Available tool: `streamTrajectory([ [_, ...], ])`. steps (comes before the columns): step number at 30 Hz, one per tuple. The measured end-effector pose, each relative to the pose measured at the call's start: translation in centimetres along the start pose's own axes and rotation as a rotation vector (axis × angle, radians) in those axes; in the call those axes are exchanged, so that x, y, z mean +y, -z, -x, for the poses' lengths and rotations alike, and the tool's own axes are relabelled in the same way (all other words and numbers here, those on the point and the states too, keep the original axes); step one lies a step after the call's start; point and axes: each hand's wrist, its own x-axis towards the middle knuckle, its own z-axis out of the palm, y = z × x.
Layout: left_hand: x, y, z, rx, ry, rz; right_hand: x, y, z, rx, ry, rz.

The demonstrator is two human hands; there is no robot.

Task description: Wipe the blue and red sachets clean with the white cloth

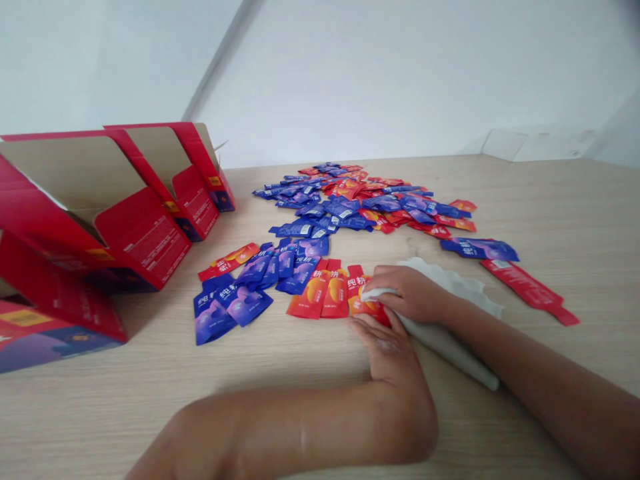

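Observation:
My right hand [413, 293] is closed on a white cloth [460, 283] and presses it onto a red-orange sachet [361, 301] lying on the wooden table [300, 360]. My left hand [387, 347] lies just in front, fingers stretched flat against the near end of that sachet. Two more red-orange sachets [323, 293] lie side by side to its left. Beyond them is a row of blue-purple sachets [240, 293].
A large heap of mixed blue and red sachets [360, 200] covers the table's middle back. Several open red cardboard boxes [100, 220] stand at the left. A blue sachet [480, 249] and a red sachet [530, 288] lie at the right.

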Motion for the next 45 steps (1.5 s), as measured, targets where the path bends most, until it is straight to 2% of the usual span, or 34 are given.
streamTrajectory([
  [4, -0.1, 0.1, 0.0, -0.009, 0.0, 0.017, -0.2, -0.2, -0.2, -0.062, 0.007, 0.022],
  [8, -0.2, 0.4, 0.0, -0.055, -0.033, -0.003, 1.5, -0.3, -0.8, -0.003, -0.066, 0.069],
  [11, -0.3, 0.5, 0.1, -0.047, -0.03, -0.022, 2.3, -0.2, -0.7, 0.019, -0.074, 0.087],
  [16, -0.1, 0.2, 0.0, -0.027, -0.012, 0.016, 0.4, 0.1, 0.1, 0.021, -0.069, 0.116],
  [20, 0.0, 0.0, -0.1, 0.008, 0.017, 0.036, -0.8, -0.1, 0.3, -0.051, -0.019, 0.09],
  [29, -0.2, 0.4, 0.3, -0.013, -0.036, 0.015, 2.5, -0.3, -0.5, 0.007, -0.139, 0.131],
  [34, -0.1, 0.2, 0.1, -0.037, -0.044, -0.055, 0.4, 0.1, 0.2, 0.022, -0.095, 0.197],
  [38, -0.1, 0.1, -0.1, -0.017, -0.019, -0.042, -0.8, -0.1, 0.3, -0.052, -0.024, 0.15],
  [45, -0.2, 0.4, 0.3, -0.027, -0.028, -0.007, 1.9, -0.1, -0.5, -0.019, -0.115, 0.135],
])
